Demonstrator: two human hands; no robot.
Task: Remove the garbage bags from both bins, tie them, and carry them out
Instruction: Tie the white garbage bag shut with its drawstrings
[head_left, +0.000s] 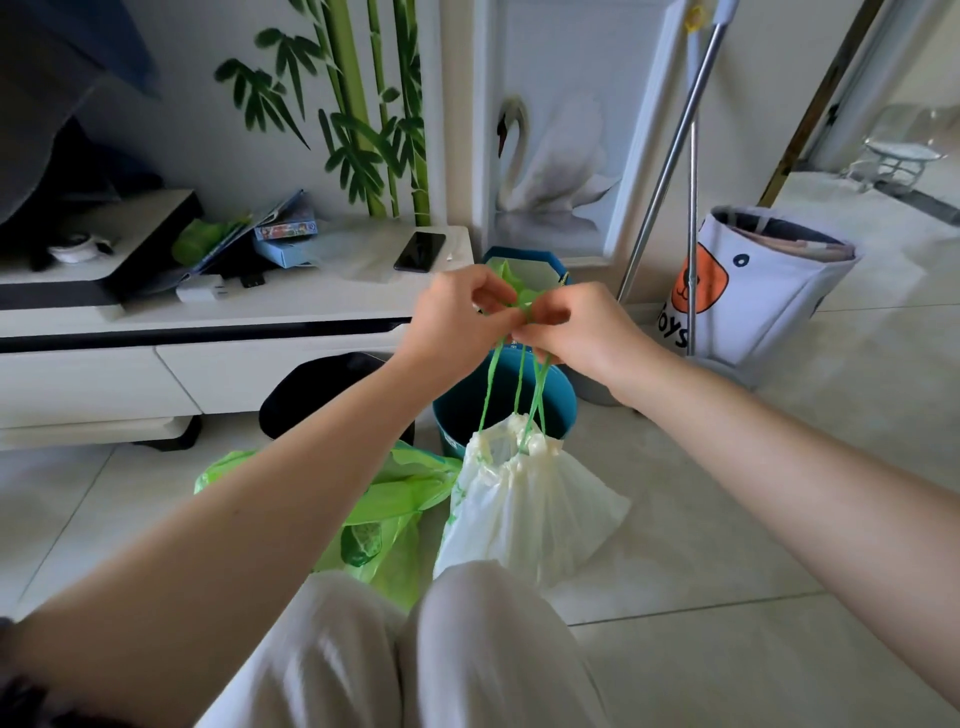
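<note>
The white plastic garbage bag (524, 499) with green drawstrings (519, 384) hangs in front of our knees (467, 623), its mouth pulled shut into a bunch. Our pale trouser legs hide its bottom, so we cannot tell if it touches the floor. Beside it, on the left, a bright green plastic bag (384, 519) lies crumpled on the pale floor tiles (727, 519); our left arm covers part of it.

Higher up, our left hand (457, 322) and right hand (576, 332) meet over the strings. The fingers of both hands are curled in tight and pinch the green strings at the top. The fingertips bunch together there, so we cannot make out the knot itself. The strings run straight down from our hands to the bag.

Behind the bag stands a round blue plastic bin (504, 410), partly hidden by our hands. To its left a black bin (332, 395) sits under the white cabinet (156, 322), half covered by our arm. A black phone (420, 251) lies on the cabinet top. Far right, a white fabric toy basket (769, 291) stands by two metal poles (670, 171).
</note>
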